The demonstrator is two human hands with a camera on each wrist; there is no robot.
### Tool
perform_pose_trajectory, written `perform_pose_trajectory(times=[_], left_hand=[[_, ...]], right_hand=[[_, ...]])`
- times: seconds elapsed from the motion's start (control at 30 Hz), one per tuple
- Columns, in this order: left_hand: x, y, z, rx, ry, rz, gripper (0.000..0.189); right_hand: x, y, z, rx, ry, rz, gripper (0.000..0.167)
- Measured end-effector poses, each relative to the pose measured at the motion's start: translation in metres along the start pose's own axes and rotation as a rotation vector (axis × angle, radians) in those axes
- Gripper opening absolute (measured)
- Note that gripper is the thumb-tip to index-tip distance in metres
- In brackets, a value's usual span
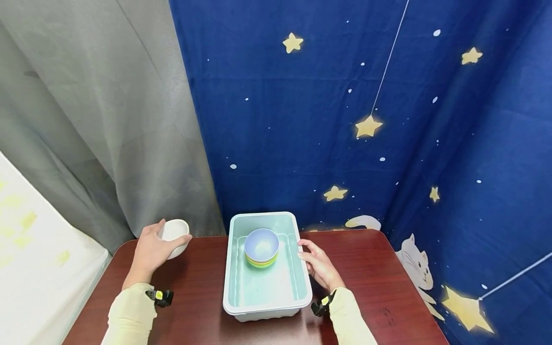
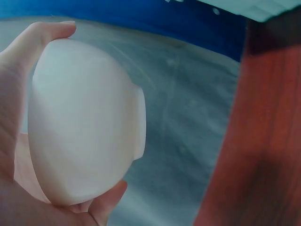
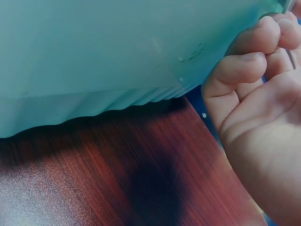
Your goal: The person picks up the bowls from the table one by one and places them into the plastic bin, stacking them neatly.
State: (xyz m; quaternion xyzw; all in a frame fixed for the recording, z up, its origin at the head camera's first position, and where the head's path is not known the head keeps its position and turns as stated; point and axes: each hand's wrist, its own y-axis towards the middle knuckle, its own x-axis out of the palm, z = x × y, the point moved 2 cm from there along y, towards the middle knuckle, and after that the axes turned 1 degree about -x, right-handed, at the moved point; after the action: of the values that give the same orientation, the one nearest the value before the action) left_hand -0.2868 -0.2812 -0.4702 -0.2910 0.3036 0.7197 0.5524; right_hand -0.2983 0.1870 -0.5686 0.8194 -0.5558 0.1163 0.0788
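A white bowl [image 1: 174,231] is held by my left hand [image 1: 152,249] above the table's far left part. In the left wrist view the bowl [image 2: 84,122] is tipped on its side, foot ring to the right, with thumb and fingers around its rim. My right hand [image 1: 321,266] grips the right rim of a pale green plastic bin [image 1: 267,306]. Up close, several fingers of the right hand [image 3: 268,99] are curled beside the bin's wall [image 3: 103,52]. Inside the bin sits a stack of bowls [image 1: 261,245], blue on top with yellow and green edges below.
The bin stands on a dark red wooden table [image 1: 194,287]. Behind the table hang a grey curtain [image 1: 159,120] and a blue star-patterned curtain [image 1: 302,120]. A white cloth-like surface [image 1: 39,258] slopes along the left side.
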Motion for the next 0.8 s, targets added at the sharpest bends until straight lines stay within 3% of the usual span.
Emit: perform_pose_trajectory(times=[0.5,0.8], left_hand=[[-0.018,0.0,0.05,0.095,0.007,0.028,0.114],[-0.022,-0.009,0.076,0.116,0.031,0.034,0.116]], right_hand=[[0.0,0.0,0.0,0.006,0.004,0.009,0.032],[0.0,0.0,0.001,0.016,-0.001,0.014,0.034]])
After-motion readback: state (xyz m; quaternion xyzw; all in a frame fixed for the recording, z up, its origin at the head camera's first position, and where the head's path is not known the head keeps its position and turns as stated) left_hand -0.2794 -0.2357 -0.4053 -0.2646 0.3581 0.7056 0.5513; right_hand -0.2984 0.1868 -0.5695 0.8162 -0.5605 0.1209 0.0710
